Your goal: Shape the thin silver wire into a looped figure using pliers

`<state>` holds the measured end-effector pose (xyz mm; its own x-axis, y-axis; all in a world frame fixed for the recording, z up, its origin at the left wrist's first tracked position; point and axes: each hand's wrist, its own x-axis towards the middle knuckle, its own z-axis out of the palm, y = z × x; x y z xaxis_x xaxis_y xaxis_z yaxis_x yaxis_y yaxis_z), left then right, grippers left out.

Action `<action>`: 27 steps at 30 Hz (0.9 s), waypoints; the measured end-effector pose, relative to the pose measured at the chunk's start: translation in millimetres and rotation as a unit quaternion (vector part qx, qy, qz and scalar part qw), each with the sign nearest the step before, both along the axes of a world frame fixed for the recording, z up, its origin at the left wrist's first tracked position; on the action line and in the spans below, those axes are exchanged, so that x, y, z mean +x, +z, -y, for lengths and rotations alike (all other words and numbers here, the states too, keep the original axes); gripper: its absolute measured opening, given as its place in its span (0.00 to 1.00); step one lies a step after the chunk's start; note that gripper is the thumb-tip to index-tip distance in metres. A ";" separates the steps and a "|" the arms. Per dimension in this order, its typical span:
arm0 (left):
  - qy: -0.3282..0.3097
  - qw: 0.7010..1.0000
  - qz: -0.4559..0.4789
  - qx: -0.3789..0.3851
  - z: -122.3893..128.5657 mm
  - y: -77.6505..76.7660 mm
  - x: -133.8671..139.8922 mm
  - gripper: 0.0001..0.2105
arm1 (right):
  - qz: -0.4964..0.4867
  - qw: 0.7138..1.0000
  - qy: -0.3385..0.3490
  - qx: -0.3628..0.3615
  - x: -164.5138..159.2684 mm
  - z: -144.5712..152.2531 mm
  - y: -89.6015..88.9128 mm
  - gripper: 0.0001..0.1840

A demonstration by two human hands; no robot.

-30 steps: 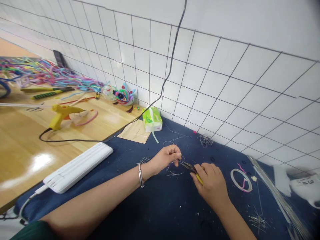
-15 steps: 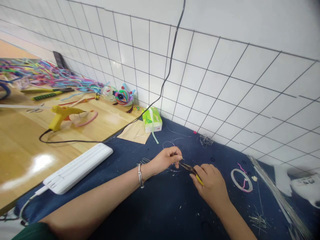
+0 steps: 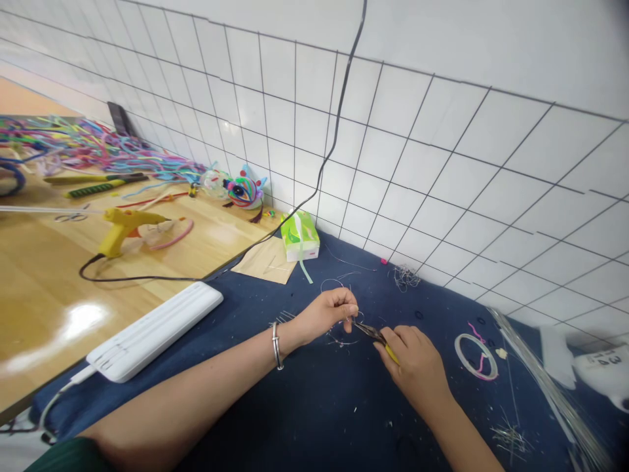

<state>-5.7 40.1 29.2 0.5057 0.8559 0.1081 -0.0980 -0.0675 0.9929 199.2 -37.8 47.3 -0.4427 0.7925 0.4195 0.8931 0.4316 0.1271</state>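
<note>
My left hand (image 3: 334, 313) is closed in a pinch on a thin wire (image 3: 361, 314), whose small curved end shows beside the fingertips. Wrapped in my right hand (image 3: 413, 357) are long-nose pliers (image 3: 369, 332) with a yellow handle. The pliers' tip meets the wire right by my left fingertips; whether the jaws are tight on it is too small to tell. Behind my left hand a loop of fine wire (image 3: 330, 284) rises above the dark blue cloth (image 3: 304, 413). Short wire pieces (image 3: 282, 317) lie near my left wrist.
To the left are a white power strip (image 3: 157, 331), a yellow glue gun (image 3: 122, 229) and colourful pipe cleaners (image 3: 98, 147). A tissue pack (image 3: 301, 239) stands by the wall. On the right lie a tape roll (image 3: 459, 347), long wires (image 3: 545, 387) and wire scraps (image 3: 511, 438).
Both hands stay almost in place. The pliers' tip and the wire end have shifted slightly, and a small curve of wire now shows more clearly above the pliers.
</note>
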 end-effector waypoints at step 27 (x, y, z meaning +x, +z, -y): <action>-0.058 0.996 0.042 -0.051 -2.2 1.4 -3.4 0.08 | -0.163 0.975 -0.001 -0.150 -0.6 1.2 -7.8 0.12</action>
